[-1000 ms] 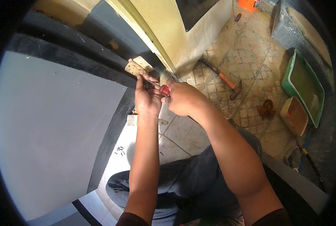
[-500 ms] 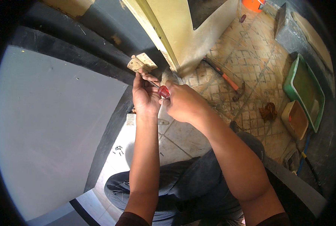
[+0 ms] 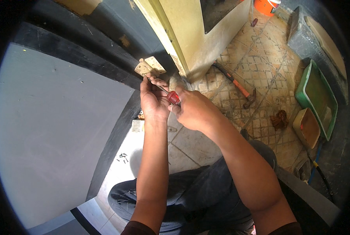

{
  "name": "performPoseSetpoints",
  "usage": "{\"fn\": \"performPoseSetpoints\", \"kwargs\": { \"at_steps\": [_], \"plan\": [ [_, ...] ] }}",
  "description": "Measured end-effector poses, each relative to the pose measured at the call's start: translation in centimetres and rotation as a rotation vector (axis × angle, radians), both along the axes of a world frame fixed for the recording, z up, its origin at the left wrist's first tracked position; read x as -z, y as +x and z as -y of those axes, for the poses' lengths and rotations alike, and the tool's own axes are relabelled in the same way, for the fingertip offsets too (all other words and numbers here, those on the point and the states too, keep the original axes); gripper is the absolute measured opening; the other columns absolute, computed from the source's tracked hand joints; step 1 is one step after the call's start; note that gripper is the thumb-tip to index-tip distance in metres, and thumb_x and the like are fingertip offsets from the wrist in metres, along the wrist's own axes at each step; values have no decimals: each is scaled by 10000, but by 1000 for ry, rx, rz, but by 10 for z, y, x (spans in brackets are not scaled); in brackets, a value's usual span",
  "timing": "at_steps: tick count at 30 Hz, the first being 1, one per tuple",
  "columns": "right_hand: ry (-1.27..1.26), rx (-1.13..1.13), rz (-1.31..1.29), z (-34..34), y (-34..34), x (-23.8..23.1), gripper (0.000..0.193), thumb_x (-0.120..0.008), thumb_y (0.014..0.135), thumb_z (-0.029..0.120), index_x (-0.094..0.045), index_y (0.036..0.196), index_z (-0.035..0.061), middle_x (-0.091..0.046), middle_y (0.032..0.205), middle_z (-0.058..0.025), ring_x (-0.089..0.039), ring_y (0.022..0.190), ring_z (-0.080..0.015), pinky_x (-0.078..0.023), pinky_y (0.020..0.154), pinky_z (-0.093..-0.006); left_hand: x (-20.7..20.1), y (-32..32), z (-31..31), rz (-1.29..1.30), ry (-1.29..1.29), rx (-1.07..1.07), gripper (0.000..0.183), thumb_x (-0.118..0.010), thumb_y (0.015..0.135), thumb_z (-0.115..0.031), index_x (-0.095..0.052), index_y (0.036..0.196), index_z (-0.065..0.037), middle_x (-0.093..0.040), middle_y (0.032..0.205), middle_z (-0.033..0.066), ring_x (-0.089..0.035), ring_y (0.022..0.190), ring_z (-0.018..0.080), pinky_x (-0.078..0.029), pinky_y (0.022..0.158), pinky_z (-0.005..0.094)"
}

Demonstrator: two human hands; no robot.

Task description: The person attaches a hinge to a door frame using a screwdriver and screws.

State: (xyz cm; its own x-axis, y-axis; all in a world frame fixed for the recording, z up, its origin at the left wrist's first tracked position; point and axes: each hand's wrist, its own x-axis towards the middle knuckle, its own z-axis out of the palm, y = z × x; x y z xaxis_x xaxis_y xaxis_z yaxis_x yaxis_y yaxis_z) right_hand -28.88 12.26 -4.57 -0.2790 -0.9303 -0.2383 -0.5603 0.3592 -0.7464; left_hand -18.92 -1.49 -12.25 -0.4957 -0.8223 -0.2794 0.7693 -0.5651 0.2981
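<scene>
A grey panel [image 3: 61, 121] with a dark border filled the left of the room, below a dark, scuffed frame [image 3: 77, 55], and small screw-like pieces [image 3: 122, 158] lay scattered on the pale floor [image 3: 188, 143] by its edge. At the frame's end, next to a yellow door [image 3: 220, 47], sat the hinge [image 3: 157, 64], its pale leaves spread apart. The left hand [image 3: 154, 101] was palm up just below it, fingers bent about the shaft of the screwdriver [image 3: 174, 98]; whether they pinched the shaft or only steadied it, I could not tell, and they hid the tip. The right hand [image 3: 196, 109] gripped the red handle. Good work here probably called for keeping the shaft square to the hinge, pressing firmly while turning, and holding the left fingertips clear of a slipping blade. Further right, a hammer [image 3: 239, 87] lay on stained brown tiles [image 3: 261, 78] scored with crossing lines, an orange bucket [image 3: 265, 6] stood beyond, and a green tray [image 3: 305, 85] leaned near a tan container [image 3: 310, 131].
</scene>
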Motion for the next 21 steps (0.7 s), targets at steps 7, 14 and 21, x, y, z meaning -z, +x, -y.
{"fn": "performPoseSetpoints", "kwargs": {
  "at_steps": [7,14,21],
  "plan": [
    [-46,14,-13,-1,2,-3,382,-697,983,214,-587,1210,-72,-731,1086,-305,-705,1087,-472,-557,962,-521,1,1,2,-10,-9,3,184,-574,1115,-193,-651,1127,-26,-648,930,15,-624,805,97,-572,744,264],
    [-57,146,-20,-5,2,-17,346,-694,986,240,-663,1230,-4,-741,1067,-285,-709,1079,-461,-562,949,-508,-13,-5,-15,26,-1,-28,287,-546,1139,-247,-664,1241,-6,-668,976,22,-644,888,132,-585,844,277],
    [-55,362,803,3,3,13,355,-728,1001,385,-699,1098,45,-667,777,-132,-618,617,-228,-463,516,-332,-11,4,-26,107,-200,82,291,-580,1123,-261,-668,1274,-29,-739,1160,52,-697,1078,167,-584,927,345]
  ]
}}
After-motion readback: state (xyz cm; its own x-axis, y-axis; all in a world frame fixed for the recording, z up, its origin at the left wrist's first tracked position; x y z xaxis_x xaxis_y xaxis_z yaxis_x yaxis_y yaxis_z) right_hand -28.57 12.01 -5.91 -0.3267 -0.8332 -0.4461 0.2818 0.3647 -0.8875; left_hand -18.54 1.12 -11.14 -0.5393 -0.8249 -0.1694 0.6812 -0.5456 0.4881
